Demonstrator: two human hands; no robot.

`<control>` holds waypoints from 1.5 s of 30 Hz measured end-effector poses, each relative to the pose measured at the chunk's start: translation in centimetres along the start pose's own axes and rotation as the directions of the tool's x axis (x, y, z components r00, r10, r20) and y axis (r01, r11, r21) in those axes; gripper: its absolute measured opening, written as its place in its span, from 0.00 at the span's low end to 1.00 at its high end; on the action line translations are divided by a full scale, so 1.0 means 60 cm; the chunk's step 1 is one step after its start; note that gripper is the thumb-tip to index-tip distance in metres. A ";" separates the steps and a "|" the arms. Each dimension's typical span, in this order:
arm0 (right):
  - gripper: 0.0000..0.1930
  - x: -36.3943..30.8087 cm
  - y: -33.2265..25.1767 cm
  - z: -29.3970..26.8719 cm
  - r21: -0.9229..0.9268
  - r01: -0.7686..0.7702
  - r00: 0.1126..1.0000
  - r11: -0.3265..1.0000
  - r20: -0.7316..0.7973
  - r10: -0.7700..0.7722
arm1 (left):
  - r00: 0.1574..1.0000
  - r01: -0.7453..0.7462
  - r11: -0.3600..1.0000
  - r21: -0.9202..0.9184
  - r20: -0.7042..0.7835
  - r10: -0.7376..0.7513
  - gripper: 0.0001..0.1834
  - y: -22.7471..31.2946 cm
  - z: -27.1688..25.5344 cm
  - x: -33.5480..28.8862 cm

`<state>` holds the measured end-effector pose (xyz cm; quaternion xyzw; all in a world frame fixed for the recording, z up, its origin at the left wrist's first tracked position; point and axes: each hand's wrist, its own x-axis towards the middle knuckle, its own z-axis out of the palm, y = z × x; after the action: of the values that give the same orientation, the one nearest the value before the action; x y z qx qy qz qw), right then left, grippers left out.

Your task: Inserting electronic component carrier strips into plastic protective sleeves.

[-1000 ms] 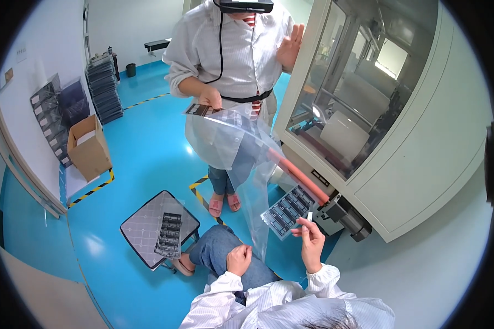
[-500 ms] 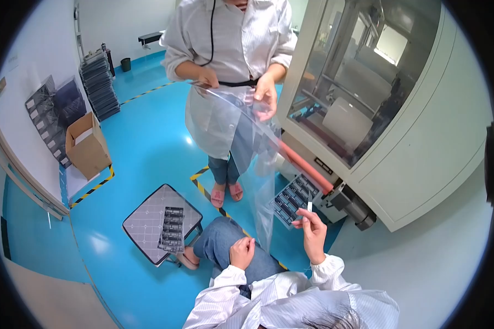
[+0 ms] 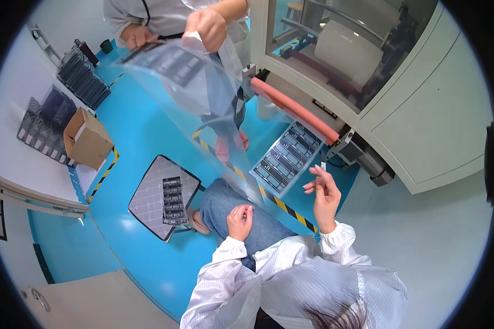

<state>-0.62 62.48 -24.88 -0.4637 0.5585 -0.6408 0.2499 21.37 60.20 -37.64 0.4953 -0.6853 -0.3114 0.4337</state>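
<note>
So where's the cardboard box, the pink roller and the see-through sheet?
cardboard box (image 3: 88, 140): head view, on its brown side.
pink roller (image 3: 293, 109): head view, middle of its length.
see-through sheet (image 3: 203, 104): head view, on its middle.
</note>
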 end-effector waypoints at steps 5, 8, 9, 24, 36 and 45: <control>0.23 0.009 0.019 -0.023 0.062 0.008 0.999 0.998 -0.051 -0.005 | 0.986 0.158 0.946 -0.283 0.001 -0.165 0.07 0.030 0.017 0.010; 0.24 0.015 0.024 -0.028 0.072 -0.019 0.998 0.997 -0.057 0.023 | 0.978 0.204 0.762 -0.615 0.103 -0.179 0.23 0.061 0.013 0.033; 0.24 0.016 0.022 -0.029 0.078 -0.021 0.998 0.997 -0.056 0.025 | 0.978 0.204 0.765 -0.610 0.100 -0.180 0.23 0.074 0.016 0.046; 0.13 0.029 0.013 -0.044 0.102 -0.116 0.991 0.988 -0.053 0.121 | 0.923 0.361 0.127 -0.924 0.334 -0.190 0.24 0.161 0.035 0.148; 0.15 0.021 0.002 -0.004 0.088 -0.107 0.994 0.990 -0.022 0.109 | 0.892 0.451 0.526 -0.721 0.371 -0.258 0.18 0.122 0.025 0.126; 0.15 0.020 -0.004 -0.001 0.056 -0.100 0.994 0.993 -0.028 0.102 | 0.867 0.497 0.309 -0.810 0.481 -0.132 0.33 0.111 0.016 0.123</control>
<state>-1.15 61.57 -24.24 -0.4178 0.5673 -0.6495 0.2860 16.81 55.29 -30.26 0.2373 -0.3439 -0.7935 0.4425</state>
